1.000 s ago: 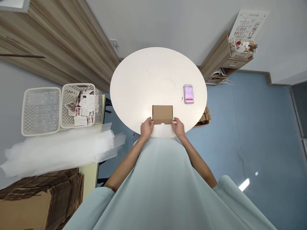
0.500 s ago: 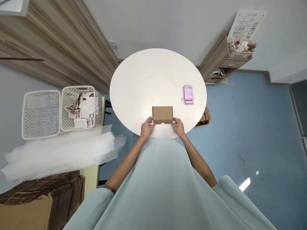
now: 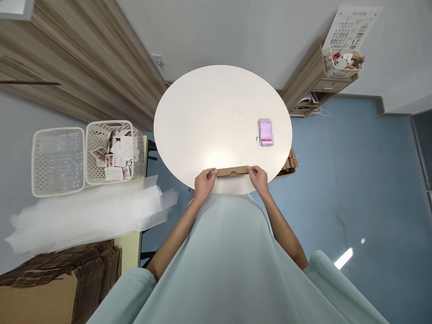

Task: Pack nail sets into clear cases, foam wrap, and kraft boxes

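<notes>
A small brown cardboard box point(image 3: 232, 171) is at the near edge of the white oval table point(image 3: 216, 112), tipped so that mainly its narrow side with the half-round notch shows. My left hand point(image 3: 204, 183) pinches its left end between thumb and fingers. At the right end, my right hand point(image 3: 259, 179) grips the box the same way. The box's broad faces are hidden from this angle. A blurred-out pink and purple item point(image 3: 266, 132) lies on the table, beyond my right hand.
On the left stand a white basket of printed cards point(image 3: 110, 153), a basket of clear plastic items point(image 3: 58, 162), white sheets point(image 3: 87, 216) and stacked flat cardboard point(image 3: 67, 288). Small brown boxes point(image 3: 289, 164) sit below the table's right edge. A wooden cabinet point(image 3: 324, 83) stands back right.
The box lay with its broad top showing; now it is tipped up and its narrow notched side shows. Both hands have closed on its ends, and my right hand has shifted slightly right.
</notes>
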The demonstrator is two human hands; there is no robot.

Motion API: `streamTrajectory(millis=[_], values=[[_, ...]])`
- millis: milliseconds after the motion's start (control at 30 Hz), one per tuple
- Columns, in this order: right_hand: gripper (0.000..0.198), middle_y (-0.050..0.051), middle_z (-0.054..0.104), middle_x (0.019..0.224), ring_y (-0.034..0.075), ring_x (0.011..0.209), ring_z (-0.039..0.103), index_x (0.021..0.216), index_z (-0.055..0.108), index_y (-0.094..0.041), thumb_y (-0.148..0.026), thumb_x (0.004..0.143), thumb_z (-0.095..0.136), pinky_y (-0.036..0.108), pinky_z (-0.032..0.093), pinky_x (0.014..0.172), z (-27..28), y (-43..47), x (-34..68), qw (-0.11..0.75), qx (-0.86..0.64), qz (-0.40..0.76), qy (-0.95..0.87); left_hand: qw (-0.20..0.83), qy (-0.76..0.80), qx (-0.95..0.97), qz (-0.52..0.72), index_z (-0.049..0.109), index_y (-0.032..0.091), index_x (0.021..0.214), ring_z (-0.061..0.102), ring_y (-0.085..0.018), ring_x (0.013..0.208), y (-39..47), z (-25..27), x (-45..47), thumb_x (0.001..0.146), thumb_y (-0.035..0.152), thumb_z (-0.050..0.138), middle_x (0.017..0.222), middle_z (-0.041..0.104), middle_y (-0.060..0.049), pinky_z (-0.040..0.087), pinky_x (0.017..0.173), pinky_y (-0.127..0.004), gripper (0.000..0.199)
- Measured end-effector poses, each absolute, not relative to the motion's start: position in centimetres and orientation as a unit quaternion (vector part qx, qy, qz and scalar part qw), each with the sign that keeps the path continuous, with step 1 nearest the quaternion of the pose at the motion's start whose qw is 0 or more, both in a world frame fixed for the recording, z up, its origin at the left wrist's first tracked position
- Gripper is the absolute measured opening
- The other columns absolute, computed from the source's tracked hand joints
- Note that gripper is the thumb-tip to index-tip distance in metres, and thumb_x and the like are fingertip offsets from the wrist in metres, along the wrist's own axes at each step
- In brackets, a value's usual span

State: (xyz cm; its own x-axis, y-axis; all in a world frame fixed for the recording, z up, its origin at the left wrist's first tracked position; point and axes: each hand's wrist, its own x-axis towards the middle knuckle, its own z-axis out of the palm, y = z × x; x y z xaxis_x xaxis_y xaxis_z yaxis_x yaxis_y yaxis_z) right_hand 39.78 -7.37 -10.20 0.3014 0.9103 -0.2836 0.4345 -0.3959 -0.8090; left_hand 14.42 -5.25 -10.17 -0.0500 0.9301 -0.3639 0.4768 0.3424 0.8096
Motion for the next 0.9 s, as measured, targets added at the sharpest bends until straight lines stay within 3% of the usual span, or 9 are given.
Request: streamTrajectory(millis=[300, 633, 900], values=[[0.055, 0.012, 0.066, 0.143, 0.027, 0.124, 0.066, 0.137, 0.069, -0.027, -0.065, 0.098, 0.061, 0.041, 0.061, 0.096, -11.7, -7.4, 40.7, 0.344, -0.676, 0.438, -0.483, 0.512, 0.629, 0.517, 0.274, 0.073, 0.024, 0.129, 0.071, -0.022, 0.105, -5.4, -11.3, 14.2, 0.097, 0.054, 0.066, 0.117, 0.073, -0.008, 0.059, 0.095, -0.036, 0.044], [0.050, 0.010, 0.068, 0.127, 0.025, 0.114, 0.064, 0.136, 0.071, -0.029, -0.063, 0.102, 0.057, 0.037, 0.057, 0.089, -13.8, -7.5, 40.8, 0.343, -0.659, 0.431, -0.513, 0.537, 0.596, 0.500, 0.326, 0.072, 0.025, 0.120, 0.068, -0.020, 0.096, -5.2, -13.2, 14.4, 0.092, 0.054, 0.071, 0.098, 0.068, -0.004, 0.056, 0.089, -0.034, 0.040], [0.047, 0.011, 0.068, 0.123, 0.024, 0.113, 0.062, 0.135, 0.071, -0.026, -0.058, 0.107, 0.049, 0.034, 0.056, 0.086, -13.8, -7.3, 39.9, 0.358, -0.671, 0.404, -0.508, 0.519, 0.615, 0.479, 0.352, 0.074, 0.023, 0.117, 0.068, -0.021, 0.099, -5.5, -13.5, 15.2, 0.092, 0.050, 0.072, 0.104, 0.067, -0.006, 0.057, 0.082, -0.032, 0.037]])
